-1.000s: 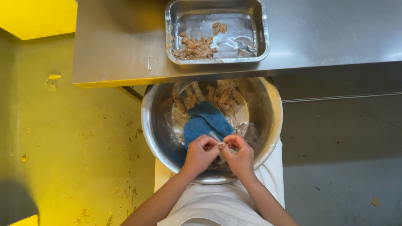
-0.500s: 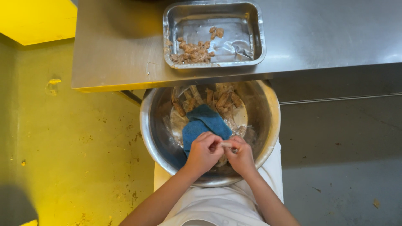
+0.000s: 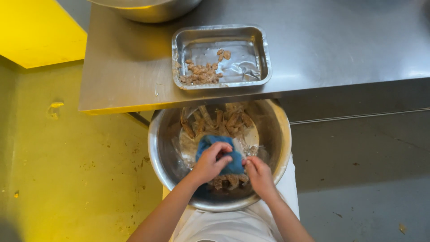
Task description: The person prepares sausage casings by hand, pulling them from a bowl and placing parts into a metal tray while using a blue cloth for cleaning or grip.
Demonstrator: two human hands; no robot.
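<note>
Bright overhead light glares off the steel table [image 3: 349, 49]; focus sharp, shadows soft.

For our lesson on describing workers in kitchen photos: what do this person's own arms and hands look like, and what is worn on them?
Both forearms are bare, with no sleeves in view. The left hand and right hand wear no gloves; no rings, watch or bands are visible.

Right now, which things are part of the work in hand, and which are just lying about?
In use: left hand on the blue cloth; right hand; big steel bowl of shrimp.

Lying about: steel tray with peeled bits; second bowl on the steel table.
</note>
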